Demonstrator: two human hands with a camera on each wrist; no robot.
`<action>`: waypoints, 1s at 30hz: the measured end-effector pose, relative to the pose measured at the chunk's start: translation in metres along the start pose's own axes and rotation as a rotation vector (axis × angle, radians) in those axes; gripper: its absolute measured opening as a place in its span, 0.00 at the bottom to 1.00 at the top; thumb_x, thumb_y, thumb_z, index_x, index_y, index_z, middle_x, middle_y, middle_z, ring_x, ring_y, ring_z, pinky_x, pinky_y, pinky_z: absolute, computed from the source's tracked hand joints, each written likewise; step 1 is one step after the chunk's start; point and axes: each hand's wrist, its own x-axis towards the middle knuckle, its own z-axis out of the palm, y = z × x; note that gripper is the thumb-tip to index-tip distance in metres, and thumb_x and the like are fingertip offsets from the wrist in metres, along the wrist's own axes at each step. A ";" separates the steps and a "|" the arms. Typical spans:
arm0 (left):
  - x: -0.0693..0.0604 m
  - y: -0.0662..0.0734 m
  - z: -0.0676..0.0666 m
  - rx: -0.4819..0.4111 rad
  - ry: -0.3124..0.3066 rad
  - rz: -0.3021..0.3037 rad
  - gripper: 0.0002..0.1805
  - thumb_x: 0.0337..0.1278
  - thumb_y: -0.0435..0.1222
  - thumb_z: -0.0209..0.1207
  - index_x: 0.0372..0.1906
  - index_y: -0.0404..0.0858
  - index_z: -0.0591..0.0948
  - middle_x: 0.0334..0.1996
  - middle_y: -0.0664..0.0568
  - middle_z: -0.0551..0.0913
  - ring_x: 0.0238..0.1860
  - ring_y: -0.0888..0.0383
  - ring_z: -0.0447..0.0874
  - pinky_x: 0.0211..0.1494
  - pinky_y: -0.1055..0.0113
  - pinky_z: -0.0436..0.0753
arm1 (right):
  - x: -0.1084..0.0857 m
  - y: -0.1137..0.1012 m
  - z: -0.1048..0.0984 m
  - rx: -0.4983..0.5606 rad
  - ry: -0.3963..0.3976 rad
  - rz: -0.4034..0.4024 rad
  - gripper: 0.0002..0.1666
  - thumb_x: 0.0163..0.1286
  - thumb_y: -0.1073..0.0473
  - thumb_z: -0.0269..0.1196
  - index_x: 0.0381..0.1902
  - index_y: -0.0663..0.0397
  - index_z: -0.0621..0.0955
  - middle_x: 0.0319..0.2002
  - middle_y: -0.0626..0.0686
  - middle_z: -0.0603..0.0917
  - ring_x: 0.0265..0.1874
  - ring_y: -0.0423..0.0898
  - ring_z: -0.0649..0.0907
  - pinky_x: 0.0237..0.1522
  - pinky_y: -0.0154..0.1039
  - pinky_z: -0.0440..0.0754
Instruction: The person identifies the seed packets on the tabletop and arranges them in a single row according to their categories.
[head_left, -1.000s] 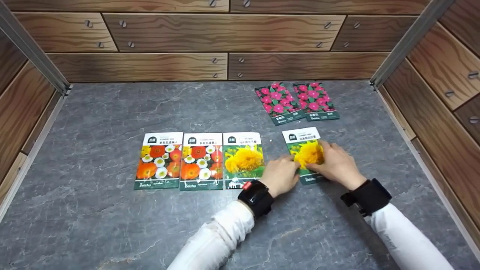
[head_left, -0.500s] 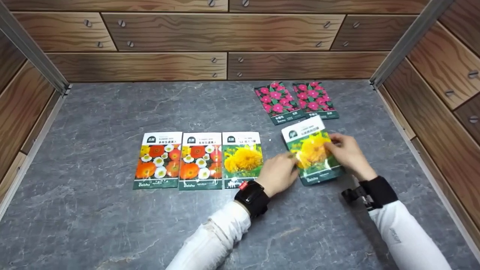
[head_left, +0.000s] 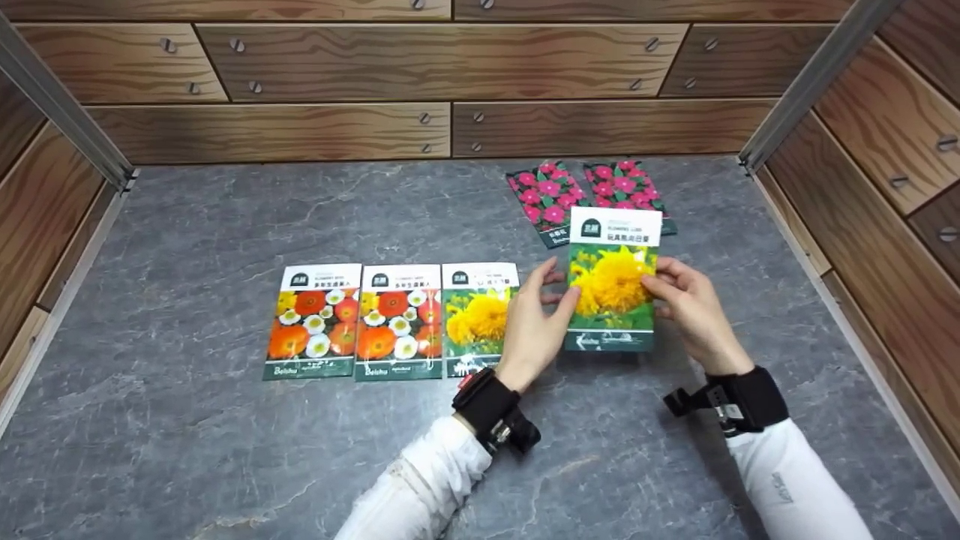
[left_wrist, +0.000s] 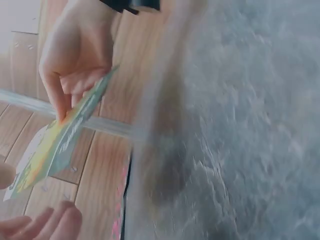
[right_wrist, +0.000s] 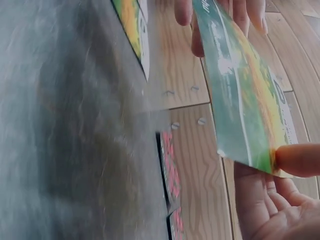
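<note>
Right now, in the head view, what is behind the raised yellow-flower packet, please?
Behind the raised packet, two pink-flower packets lie partly visible on the tabletop; their covered lower portions cannot be seen.

Bright head view — wrist views hazy, blurred.

On the leftmost poppy packet [head_left: 311, 322], toward the left edge of the worktop [head_left: 187, 450], and the second poppy packet [head_left: 397, 322] beside it, we read "Beishu" at the foot and 多年生虞美人 near the top. The held sunflower packet [head_left: 611, 279] shows us "Beishu" too, with "FLOWERS" above 玩具熊向日葵 (the smaller print defeats us). Near the worktop's far edge, we faintly make out "Beishu" on the left pink-flowered packet [head_left: 550, 196]; glare breaks up the title on the row's yellow packet [head_left: 474, 319].
</note>
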 end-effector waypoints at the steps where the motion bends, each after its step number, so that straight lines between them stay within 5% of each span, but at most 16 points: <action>1: -0.001 0.000 -0.002 -0.016 -0.003 -0.005 0.31 0.80 0.40 0.56 0.80 0.38 0.66 0.69 0.41 0.80 0.60 0.47 0.87 0.62 0.69 0.86 | 0.000 -0.001 0.002 0.013 -0.003 -0.006 0.09 0.82 0.56 0.57 0.55 0.52 0.76 0.36 0.36 0.86 0.37 0.33 0.83 0.32 0.27 0.81; 9: -0.002 0.003 -0.015 -0.039 0.048 -0.027 0.24 0.78 0.34 0.57 0.74 0.38 0.74 0.59 0.40 0.85 0.47 0.50 0.88 0.50 0.71 0.85 | -0.001 -0.009 0.018 0.024 -0.030 -0.050 0.15 0.83 0.56 0.56 0.61 0.57 0.74 0.38 0.37 0.87 0.39 0.35 0.84 0.33 0.29 0.84; 16: -0.003 0.002 -0.021 -0.057 0.150 -0.011 0.21 0.75 0.31 0.59 0.69 0.34 0.79 0.54 0.38 0.87 0.48 0.49 0.90 0.53 0.69 0.87 | -0.006 -0.010 0.031 -0.114 0.026 -0.130 0.27 0.82 0.60 0.59 0.73 0.64 0.71 0.36 0.33 0.86 0.35 0.32 0.84 0.32 0.27 0.85; 22: -0.005 -0.005 -0.023 -0.074 0.192 -0.015 0.22 0.75 0.30 0.59 0.69 0.33 0.79 0.53 0.37 0.87 0.46 0.48 0.90 0.53 0.68 0.88 | -0.011 -0.008 0.036 -0.250 0.030 -0.183 0.28 0.79 0.65 0.60 0.74 0.62 0.72 0.43 0.52 0.88 0.32 0.33 0.86 0.33 0.29 0.86; 26: -0.006 -0.007 -0.025 -0.068 0.150 -0.056 0.25 0.74 0.31 0.60 0.72 0.34 0.76 0.55 0.38 0.86 0.39 0.54 0.88 0.42 0.74 0.84 | -0.011 -0.006 0.037 -0.300 0.035 -0.192 0.29 0.79 0.65 0.61 0.75 0.62 0.72 0.46 0.61 0.87 0.30 0.33 0.85 0.30 0.29 0.83; 30: -0.004 -0.004 -0.027 -0.017 0.047 -0.108 0.33 0.70 0.29 0.62 0.77 0.37 0.70 0.63 0.38 0.83 0.35 0.63 0.83 0.34 0.77 0.78 | -0.008 -0.006 0.033 -0.309 0.041 -0.177 0.29 0.79 0.64 0.60 0.75 0.62 0.71 0.44 0.56 0.87 0.30 0.32 0.85 0.30 0.30 0.84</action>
